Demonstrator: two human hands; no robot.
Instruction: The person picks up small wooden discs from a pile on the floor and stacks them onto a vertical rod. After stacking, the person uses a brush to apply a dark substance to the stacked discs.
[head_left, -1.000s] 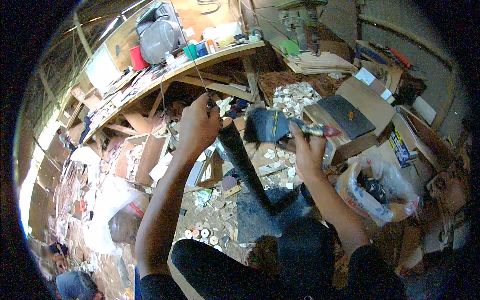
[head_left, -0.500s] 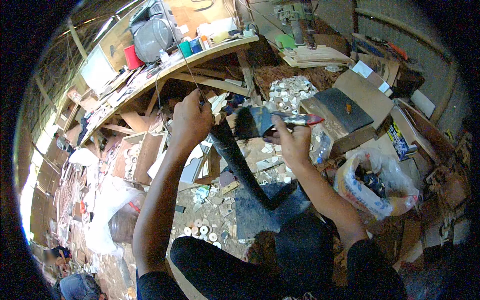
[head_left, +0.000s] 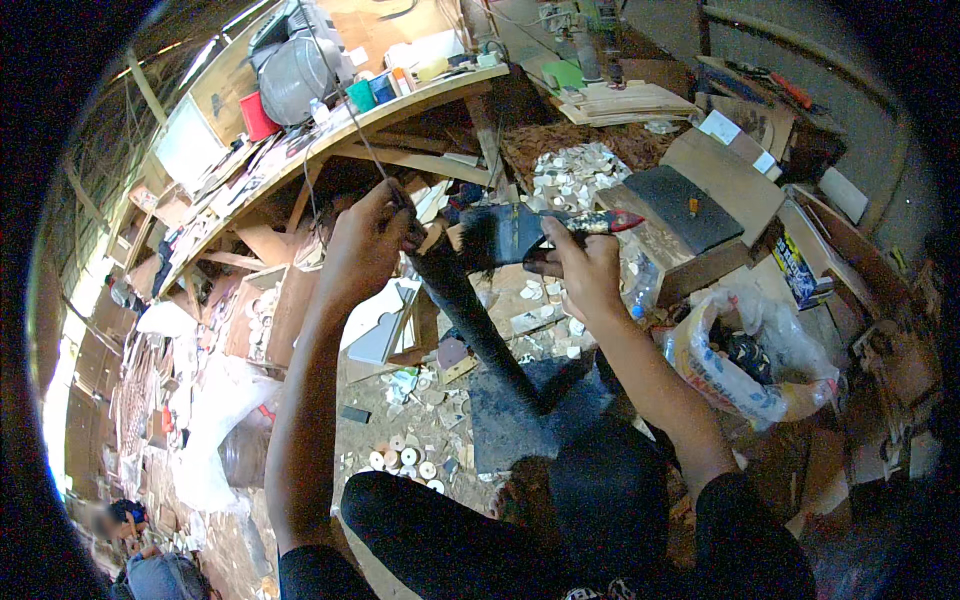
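A wide paintbrush (head_left: 515,236) with black bristles and a red-tipped handle lies level in my right hand (head_left: 590,272), whose fingers close round it near the handle. Its bristles point left, toward my left hand (head_left: 370,240). That hand is raised, its fingers pinched together around something dark and small that I cannot make out. A thin cord (head_left: 345,95) runs down to it from above; whether the fingers hold it is unclear. Just below, a long black bent shape (head_left: 480,335) slants down toward my lap. Whether the bristles touch its upper end, I cannot tell.
A cluttered workbench (head_left: 430,97) with cups and a grey machine (head_left: 298,80) curves across the back left. Pale offcuts (head_left: 580,180) litter the floor. At right are a wooden box (head_left: 715,180) and a plastic bag (head_left: 720,375). Another person (head_left: 160,575) sits at lower left.
The brush has moved slightly left, its bristles nearer my left hand. My left hand has turned and shifted a little left and down. The whole view has shifted slightly.
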